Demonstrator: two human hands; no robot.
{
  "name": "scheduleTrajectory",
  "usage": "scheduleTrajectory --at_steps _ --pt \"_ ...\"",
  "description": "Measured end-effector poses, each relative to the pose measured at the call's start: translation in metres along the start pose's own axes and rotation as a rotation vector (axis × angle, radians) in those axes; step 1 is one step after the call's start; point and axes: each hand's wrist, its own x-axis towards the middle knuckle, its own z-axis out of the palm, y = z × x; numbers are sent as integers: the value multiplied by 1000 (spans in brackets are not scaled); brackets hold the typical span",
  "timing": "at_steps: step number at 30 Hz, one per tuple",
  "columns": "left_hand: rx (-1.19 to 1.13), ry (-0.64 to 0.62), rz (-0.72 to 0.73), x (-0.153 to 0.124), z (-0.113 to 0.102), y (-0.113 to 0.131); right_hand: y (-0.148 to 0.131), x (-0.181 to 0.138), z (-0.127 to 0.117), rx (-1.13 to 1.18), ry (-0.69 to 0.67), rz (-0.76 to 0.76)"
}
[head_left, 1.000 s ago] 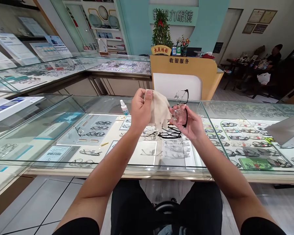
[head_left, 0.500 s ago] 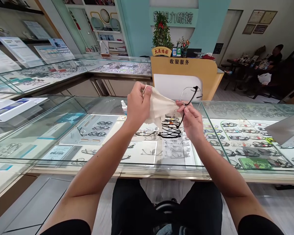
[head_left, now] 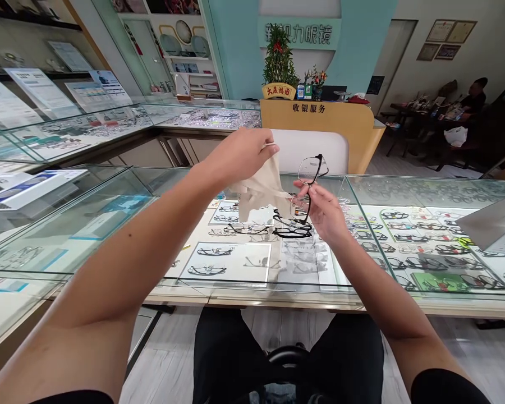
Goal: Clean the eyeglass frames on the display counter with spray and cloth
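Observation:
My left hand [head_left: 252, 148] pinches the top of a cream cleaning cloth [head_left: 261, 196], which hangs down and stretches toward the right. My right hand [head_left: 326, 210] holds a pair of black-rimmed eyeglasses [head_left: 315, 168] by the middle, turned on end with one lens up and the other below the fingers. The cloth's right end reaches the fingers of my right hand, near the lower lens; whether they grip it I cannot tell. Below both hands, a black pair of glasses [head_left: 292, 232] lies on the glass counter.
The glass display counter [head_left: 244, 293] runs across in front of me, with rows of frames inside. A grey-white panel [head_left: 494, 224] stands at the right. Beyond is a wooden cashier desk [head_left: 320, 115] with a plant [head_left: 278, 62]. A person [head_left: 473, 98] sits at the far right.
My left hand has risen and moved right, its back now turned up, drawing the cloth's top with it. The eyeglasses have shifted slightly left and tipped more upright in my right hand.

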Motion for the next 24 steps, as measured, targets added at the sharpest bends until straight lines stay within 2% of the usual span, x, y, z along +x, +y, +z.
scheduleTrajectory --at_steps 6,11,17,24 --pt "-131 -46 68 2 -6 -3 -6 -1 2 159 -44 115" --pt "-156 90 82 3 -11 -2 -5 -1 1 160 -17 110" --pt "-119 67 245 4 -8 -10 -3 1 -2 141 -13 92" --pt "-295 251 198 1 1 -14 -6 2 -3 141 -24 91"
